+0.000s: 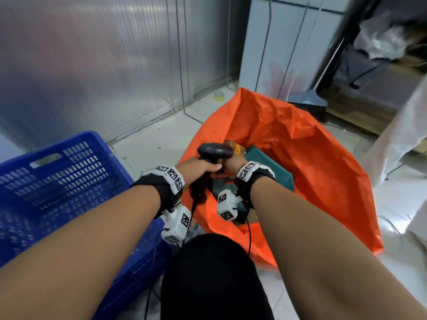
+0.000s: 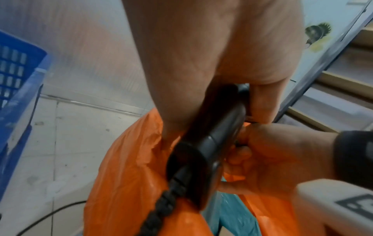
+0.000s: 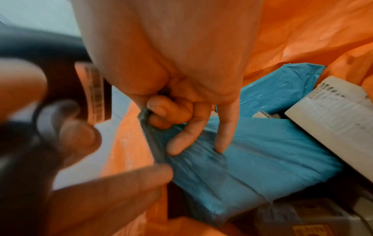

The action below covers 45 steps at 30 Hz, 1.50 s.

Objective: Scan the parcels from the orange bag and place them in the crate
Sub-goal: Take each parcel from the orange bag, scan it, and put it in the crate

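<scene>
My left hand [image 1: 203, 168] grips the handle of a black barcode scanner [image 1: 215, 151] above the near-left rim of the open orange bag [image 1: 312, 162]. The same handle [image 2: 214, 132] runs under my left palm, its coiled cable trailing down. My right hand [image 1: 233, 163] reaches into the bag beside the scanner and pinches the edge of a teal plastic-wrapped parcel [image 3: 252, 159], two fingers [image 3: 226, 127] lying on its top. A white box parcel [image 3: 333, 118] and a brown carton [image 1: 234, 146] also lie in the bag. The blue crate [image 1: 57, 181] stands at my left.
My black-clad knee [image 1: 212, 273] is at the bottom centre, between crate and bag. A dustpan [image 1: 308, 101] and a white cabinet [image 1: 288, 42] stand behind the bag, a tape roll [image 1: 218, 96] lies on the tiled floor, and a translucent wall panel [image 1: 92, 65] runs behind the crate.
</scene>
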Each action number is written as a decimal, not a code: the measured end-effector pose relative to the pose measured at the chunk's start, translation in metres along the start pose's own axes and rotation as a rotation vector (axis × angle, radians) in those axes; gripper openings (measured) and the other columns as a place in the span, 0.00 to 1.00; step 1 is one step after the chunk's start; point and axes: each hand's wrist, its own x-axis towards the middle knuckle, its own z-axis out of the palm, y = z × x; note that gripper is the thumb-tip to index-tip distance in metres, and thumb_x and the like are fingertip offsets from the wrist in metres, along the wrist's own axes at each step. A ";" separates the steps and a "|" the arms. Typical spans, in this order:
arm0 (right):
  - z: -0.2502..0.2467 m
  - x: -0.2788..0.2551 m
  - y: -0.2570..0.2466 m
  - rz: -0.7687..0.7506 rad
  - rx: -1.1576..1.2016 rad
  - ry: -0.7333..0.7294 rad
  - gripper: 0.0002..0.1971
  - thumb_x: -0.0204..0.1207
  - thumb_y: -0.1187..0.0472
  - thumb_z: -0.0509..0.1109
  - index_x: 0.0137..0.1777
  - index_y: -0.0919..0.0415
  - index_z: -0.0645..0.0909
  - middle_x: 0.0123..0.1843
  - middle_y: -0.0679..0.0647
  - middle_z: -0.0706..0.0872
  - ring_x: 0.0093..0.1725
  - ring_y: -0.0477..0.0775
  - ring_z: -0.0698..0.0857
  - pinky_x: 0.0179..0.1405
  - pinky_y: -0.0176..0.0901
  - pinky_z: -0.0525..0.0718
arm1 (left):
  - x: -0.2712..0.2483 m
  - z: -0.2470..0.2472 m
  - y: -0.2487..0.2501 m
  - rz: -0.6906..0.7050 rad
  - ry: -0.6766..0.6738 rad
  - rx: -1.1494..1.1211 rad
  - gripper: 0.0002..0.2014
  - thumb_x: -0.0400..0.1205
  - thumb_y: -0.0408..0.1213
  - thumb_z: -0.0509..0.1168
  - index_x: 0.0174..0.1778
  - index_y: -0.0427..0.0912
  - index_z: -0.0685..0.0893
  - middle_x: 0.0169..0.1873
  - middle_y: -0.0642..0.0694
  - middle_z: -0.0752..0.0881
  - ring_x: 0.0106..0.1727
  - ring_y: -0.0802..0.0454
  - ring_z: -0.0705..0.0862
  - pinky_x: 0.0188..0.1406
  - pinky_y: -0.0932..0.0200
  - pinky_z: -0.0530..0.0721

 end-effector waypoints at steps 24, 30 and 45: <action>-0.046 -0.090 -0.113 -0.369 -0.542 0.647 0.14 0.85 0.66 0.57 0.61 0.64 0.84 0.62 0.63 0.88 0.63 0.65 0.85 0.58 0.51 0.81 | -0.025 -0.023 0.052 0.165 0.315 -0.314 0.14 0.77 0.46 0.77 0.51 0.40 0.87 0.36 0.45 0.92 0.36 0.45 0.90 0.40 0.51 0.90; -0.056 -0.149 -0.173 -0.450 -0.747 0.907 0.20 0.85 0.66 0.52 0.70 0.65 0.80 0.66 0.66 0.84 0.65 0.69 0.83 0.59 0.51 0.81 | -0.077 -0.064 0.099 0.253 0.448 -0.349 0.09 0.86 0.44 0.69 0.54 0.43 0.78 0.35 0.39 0.86 0.26 0.47 0.87 0.21 0.61 0.83; 0.204 -0.235 -0.259 -0.957 -0.488 0.306 0.17 0.86 0.60 0.57 0.62 0.67 0.84 0.62 0.64 0.87 0.62 0.65 0.85 0.61 0.53 0.84 | -0.242 -0.234 0.047 0.479 0.536 -0.737 0.40 0.70 0.60 0.81 0.72 0.40 0.83 0.69 0.29 0.82 0.68 0.30 0.84 0.56 0.25 0.86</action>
